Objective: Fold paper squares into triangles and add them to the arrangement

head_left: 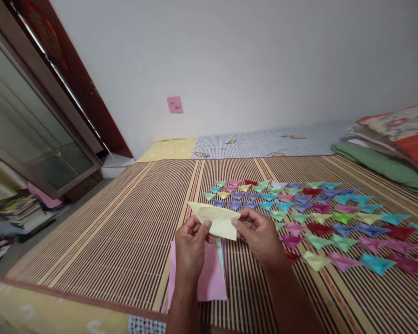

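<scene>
Rows of small folded papers (320, 218) greet us on the right, pink, red, green, blue and yellow, spread over a striped mat (118, 241). Behind them we see a checked cloth (251, 146) beside a yellow cloth (170, 149), then the pale wall (247, 60) with a pink note (175, 105) stuck to it. Cushions (379, 167) are piled at far right, and over at left we spot books (17, 211) near a glass-paned panel (31, 125). Down in front lie loose pink sheets (211, 273), the left forearm stretching across them. Now to the hands: the left hand (191, 241) is pinching the yellow paper (218, 220) at its lower left, thumb on the near face, while the right hand (259, 236) nips its right edge, both with fingers curled in. The paper hangs between them above the mat, just beyond the pink sheets, creased and partly folded. We lose the fingertips behind it, and it covers some of the rows' left end. The right forearm blocks more mat, the rows run off at the right edge, and we can't read the note's writing.
</scene>
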`<state>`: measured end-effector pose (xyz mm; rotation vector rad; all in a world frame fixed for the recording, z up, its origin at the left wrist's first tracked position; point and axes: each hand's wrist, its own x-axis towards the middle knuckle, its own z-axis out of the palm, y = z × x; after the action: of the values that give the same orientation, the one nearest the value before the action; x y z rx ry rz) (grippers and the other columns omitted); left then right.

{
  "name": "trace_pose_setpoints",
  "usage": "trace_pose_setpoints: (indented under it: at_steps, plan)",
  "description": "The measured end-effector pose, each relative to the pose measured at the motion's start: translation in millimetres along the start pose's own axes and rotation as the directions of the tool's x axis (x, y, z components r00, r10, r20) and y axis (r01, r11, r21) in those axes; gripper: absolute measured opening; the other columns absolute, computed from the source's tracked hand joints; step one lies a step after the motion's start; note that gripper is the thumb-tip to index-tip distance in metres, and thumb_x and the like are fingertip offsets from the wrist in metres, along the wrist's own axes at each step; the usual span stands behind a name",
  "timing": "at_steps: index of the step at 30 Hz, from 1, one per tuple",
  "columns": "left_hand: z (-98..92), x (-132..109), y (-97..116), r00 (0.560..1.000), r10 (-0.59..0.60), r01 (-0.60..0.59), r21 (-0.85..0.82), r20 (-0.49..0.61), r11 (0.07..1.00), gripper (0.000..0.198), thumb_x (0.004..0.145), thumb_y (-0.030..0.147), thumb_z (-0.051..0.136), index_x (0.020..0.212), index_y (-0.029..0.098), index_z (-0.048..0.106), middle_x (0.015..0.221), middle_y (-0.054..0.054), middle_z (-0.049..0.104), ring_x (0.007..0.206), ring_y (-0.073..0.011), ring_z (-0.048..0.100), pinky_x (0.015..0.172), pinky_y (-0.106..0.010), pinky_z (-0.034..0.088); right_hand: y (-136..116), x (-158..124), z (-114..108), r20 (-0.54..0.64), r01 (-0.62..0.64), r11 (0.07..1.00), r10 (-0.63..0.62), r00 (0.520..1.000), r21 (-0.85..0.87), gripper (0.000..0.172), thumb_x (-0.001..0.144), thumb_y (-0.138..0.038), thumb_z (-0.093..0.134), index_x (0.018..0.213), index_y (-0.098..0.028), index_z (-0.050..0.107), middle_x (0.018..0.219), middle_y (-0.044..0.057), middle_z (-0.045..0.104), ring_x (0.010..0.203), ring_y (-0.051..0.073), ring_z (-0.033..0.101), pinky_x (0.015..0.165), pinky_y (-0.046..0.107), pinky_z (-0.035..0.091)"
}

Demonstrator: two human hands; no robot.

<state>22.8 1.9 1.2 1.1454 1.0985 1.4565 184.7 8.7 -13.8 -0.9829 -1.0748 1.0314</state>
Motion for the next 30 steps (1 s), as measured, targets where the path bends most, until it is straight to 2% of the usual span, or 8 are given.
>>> trace_pose_setpoints:
  at_steps: [4,6,9,11,14,18,23,30]
  plan:
    - [-5.5,3,-3,1.0,-0.009,0.008,-0.038,-0.026,0.999,0.027,0.077,0.039,0.084,0.079,0.015,0.071,0.063,0.001,0.066,0.052,-0.0111,0.058,0.051,-0.021,0.045,-1,1,-4,-0.027,0.081,0.994,-0.083,0.996,-0.071,0.015,0.083,-0.03,0.069,0.094,-0.02,0.069,0.075,0.002,0.069,0.062,0.016,0.064,0.06,0.029,0.056]
    - [-9.3,5,-3,0.998,-0.039,0.037,-0.065,-0.039,0.997,0.031,0.074,0.04,0.086,0.083,0.014,0.071,0.061,0.0,0.067,0.05,-0.0105,0.056,0.048,-0.02,0.042,-5,0,-10,0.013,0.162,0.974,-0.162,0.987,-0.161,0.031,0.086,-0.023,0.063,0.116,-0.022,0.07,0.102,0.007,0.073,0.085,0.02,0.07,0.075,0.035,0.06]
    - [-14.3,7,-2,0.997,-0.08,0.078,-0.091,-0.02,0.993,0.033,0.073,0.041,0.087,0.079,0.014,0.069,0.053,0.001,0.064,0.045,-0.0083,0.05,0.046,-0.018,0.037,-15,-3,-17,0.209,0.309,0.898,-0.253,0.945,-0.313,0.046,0.085,-0.014,0.06,0.127,-0.03,0.07,0.14,0.008,0.061,0.125,0.026,0.061,0.1,0.047,0.053]
    - [-16.0,7,-2,0.995,-0.099,0.099,-0.114,0.003,0.989,0.034,0.073,0.041,0.087,0.075,0.014,0.067,0.05,0.003,0.061,0.044,-0.0069,0.048,0.045,-0.016,0.035,-20,-6,-19,0.331,0.36,0.866,-0.246,0.911,-0.348,0.044,0.085,-0.011,0.06,0.122,-0.032,0.073,0.148,0.006,0.055,0.135,0.028,0.054,0.11,0.052,0.046]
    - [-15.2,7,-3,0.992,-0.122,0.126,-0.159,0.032,0.979,0.035,0.072,0.041,0.088,0.074,0.014,0.066,0.054,0.004,0.06,0.044,-0.005,0.045,0.044,-0.016,0.034,-23,-7,-16,0.403,0.363,0.87,-0.216,0.889,-0.334,0.036,0.084,-0.009,0.061,0.107,-0.03,0.078,0.143,0.006,0.058,0.133,0.027,0.056,0.112,0.05,0.045]
    - [-8.8,5,-2,0.99,-0.125,0.135,-0.155,0.07,0.979,0.034,0.072,0.041,0.087,0.078,0.013,0.069,0.065,0.0,0.066,0.05,-0.008,0.054,0.047,-0.018,0.043,-20,-6,-7,0.367,0.367,0.88,-0.248,0.897,-0.302,0.015,0.088,-0.016,0.066,0.09,-0.025,0.077,0.128,0.007,0.066,0.12,0.025,0.064,0.104,0.042,0.049]
    - [1.1,1,1,0.99,-0.102,0.113,-0.131,0.093,0.985,0.032,0.082,0.044,0.079,0.087,0.013,0.069,0.077,-0.005,0.075,0.062,-0.0159,0.071,0.057,-0.024,0.055,-14,-7,4,0.191,0.368,0.87,-0.321,0.928,-0.327,0.018,0.095,-0.025,0.062,0.078,-0.02,0.067,0.096,0.006,0.069,0.093,0.021,0.067,0.082,0.032,0.052]
    - [6.9,0,4,0.986,-0.095,0.112,-0.129,0.135,0.985,0.035,0.076,0.041,0.086,0.088,0.013,0.068,0.077,-0.007,0.078,0.065,-0.0182,0.075,0.06,-0.025,0.058,-8,-10,8,0.026,0.222,0.91,-0.228,0.973,-0.35,0.016,0.093,-0.03,0.06,0.08,-0.02,0.061,0.072,0.0,0.064,0.068,0.019,0.063,0.064,0.029,0.049]
